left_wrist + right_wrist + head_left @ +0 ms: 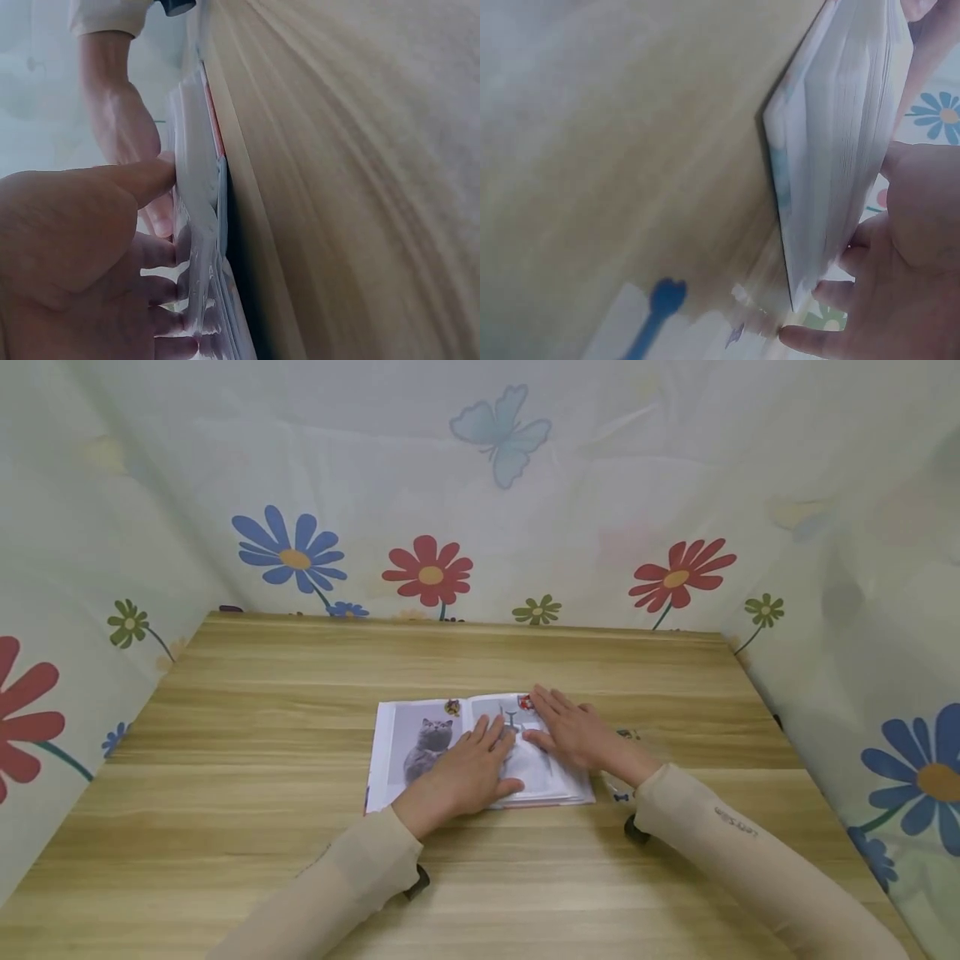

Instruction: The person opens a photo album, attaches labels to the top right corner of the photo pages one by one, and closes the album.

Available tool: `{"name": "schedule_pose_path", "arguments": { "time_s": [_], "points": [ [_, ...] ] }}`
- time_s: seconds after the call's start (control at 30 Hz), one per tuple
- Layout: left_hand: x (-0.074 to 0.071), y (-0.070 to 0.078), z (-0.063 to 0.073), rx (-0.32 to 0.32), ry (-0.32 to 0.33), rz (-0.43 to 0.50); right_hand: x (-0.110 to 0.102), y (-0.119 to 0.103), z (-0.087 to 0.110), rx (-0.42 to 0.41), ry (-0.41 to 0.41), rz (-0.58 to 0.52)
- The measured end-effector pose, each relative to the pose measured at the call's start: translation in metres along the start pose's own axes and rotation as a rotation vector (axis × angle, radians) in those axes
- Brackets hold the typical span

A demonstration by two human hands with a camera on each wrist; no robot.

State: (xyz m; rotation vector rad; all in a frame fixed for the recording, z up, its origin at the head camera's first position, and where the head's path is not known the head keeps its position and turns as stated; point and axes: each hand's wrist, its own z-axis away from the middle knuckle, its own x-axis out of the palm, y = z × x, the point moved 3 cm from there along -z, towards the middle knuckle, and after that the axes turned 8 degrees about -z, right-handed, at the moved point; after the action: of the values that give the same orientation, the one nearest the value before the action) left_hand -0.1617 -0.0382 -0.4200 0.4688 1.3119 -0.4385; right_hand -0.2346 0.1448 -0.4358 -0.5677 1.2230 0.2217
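Observation:
A small photo album (pixel 380 752) lies spread on the table, with a grey cat photo (pixel 429 745) on its left page. My left hand (pixel 471 772) rests on the right page near the fold, fingers extended. Toward that page's upper right corner, my right hand (pixel 573 732) lies with straight fingers close to a small red sticker (pixel 527 702). Another small round sticker (pixel 452 707) sits at the top of the cat page. Glossy clear plastic (pixel 199 247) shows under the left fingers in the left wrist view. The right wrist view shows the album's thick stack of page edges (pixel 847 120).
A clear sheet with small printed shapes, one a blue bone (pixel 621 796), lies right of the album, partly under the right forearm. The wood-grain table (pixel 300 677) is backed by a flower-printed curtain (pixel 360 468). Each wrist carries a dark device (pixel 636 829).

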Motion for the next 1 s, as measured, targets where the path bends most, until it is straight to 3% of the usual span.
{"name": "schedule_pose_path", "arguments": {
  "time_s": [0.37,0.63,0.8,0.9,1.0],
  "points": [
    [-0.001,-0.002,-0.001,0.019,-0.017,0.027,-0.003,0.009,-0.008,0.024,0.011,-0.072],
    [0.000,-0.002,-0.003,0.016,-0.030,0.043,-0.013,0.017,-0.004,0.049,0.109,-0.150],
    [0.000,-0.003,-0.004,0.004,-0.032,0.007,-0.013,-0.004,0.008,-0.038,0.111,-0.076],
    [-0.001,-0.004,-0.004,-0.001,-0.025,-0.011,-0.007,-0.015,0.013,-0.088,0.064,-0.022],
    [-0.001,-0.004,-0.004,0.002,-0.022,-0.001,-0.002,-0.018,0.014,-0.078,0.022,-0.008]
  ]
}}
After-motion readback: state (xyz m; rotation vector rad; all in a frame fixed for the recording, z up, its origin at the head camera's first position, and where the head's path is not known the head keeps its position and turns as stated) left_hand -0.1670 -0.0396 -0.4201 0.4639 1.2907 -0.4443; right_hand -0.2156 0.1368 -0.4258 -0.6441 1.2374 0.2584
